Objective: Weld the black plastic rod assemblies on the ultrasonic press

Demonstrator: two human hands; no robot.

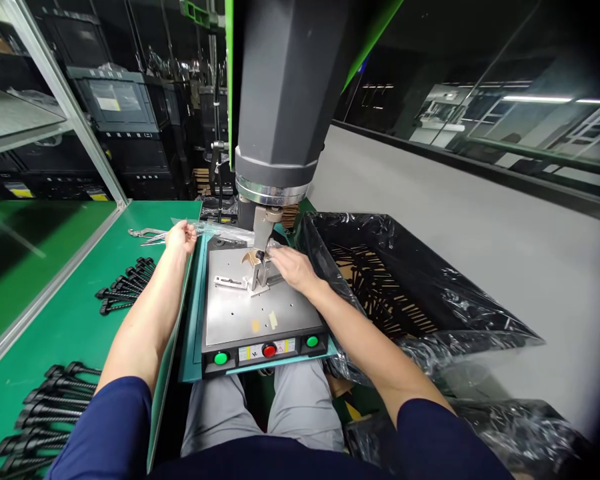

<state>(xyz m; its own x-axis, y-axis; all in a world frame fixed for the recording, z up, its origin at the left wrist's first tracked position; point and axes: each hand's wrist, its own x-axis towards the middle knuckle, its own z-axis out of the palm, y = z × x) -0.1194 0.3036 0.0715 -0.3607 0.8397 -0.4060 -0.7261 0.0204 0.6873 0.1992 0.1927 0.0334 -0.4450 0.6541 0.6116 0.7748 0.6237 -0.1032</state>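
A grey press machine (285,100) stands over a steel base plate (260,313). My right hand (291,265) reaches under the press head, fingers pinched on a small tan and black part (255,257) set at a metal fixture (233,283). My left hand (181,237) rests at the plate's far left corner, fingers curled on a clear plastic bag (215,230). What lies inside that hand is hidden.
Black rod-like parts lie on the green bench (65,313) in two groups (125,287) (45,413). A black bin lined with plastic (405,287) stands on the right. Green buttons (221,358) (312,341) and a red one (269,350) front the machine. Metal pliers (147,234) lie at the back.
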